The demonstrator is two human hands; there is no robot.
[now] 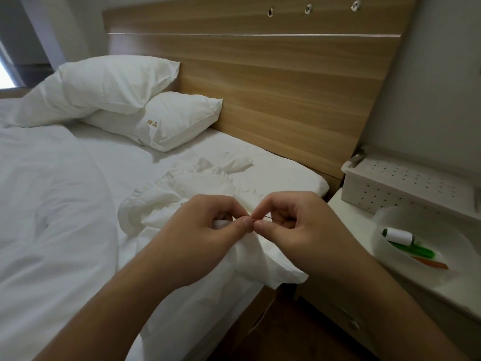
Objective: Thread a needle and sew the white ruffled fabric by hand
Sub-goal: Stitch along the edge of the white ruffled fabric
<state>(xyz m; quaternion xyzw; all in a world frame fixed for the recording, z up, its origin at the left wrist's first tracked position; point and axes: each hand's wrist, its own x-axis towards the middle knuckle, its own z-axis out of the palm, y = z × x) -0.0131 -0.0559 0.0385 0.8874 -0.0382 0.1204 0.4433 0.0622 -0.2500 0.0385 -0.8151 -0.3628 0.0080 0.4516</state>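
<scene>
Two hands meet thumb to thumb over the edge of a bed (78,204), and the whole step turns on the small gap between their fingertips. The right hand (299,230) has its thumb and forefinger closed in a pinch on a thin needle (269,217), and its other fingers are curled. The needle lies almost level, its long axis running sideways, and a short dark length of it shows just to the right of that grip. The end toward the left hand is hidden by the fingertips, so I cannot tell whether it has entered the cloth.

The left hand (208,230) pinches a fold of the white ruffled fabric (187,188) directly left of the needle grip, thumb on top. The rest of the fabric spreads beyond both hands on the bed, and a loose corner hangs below the grip, off the mattress edge. No thread can be made out at this size.

The needle probably has to travel leftward along its own axis into the held fold, which looks close enough to need no reach.

Well right of the grip, on a bedside worktop (346,212), a white bowl (385,217) holds a spool of white thread (399,235).
</scene>
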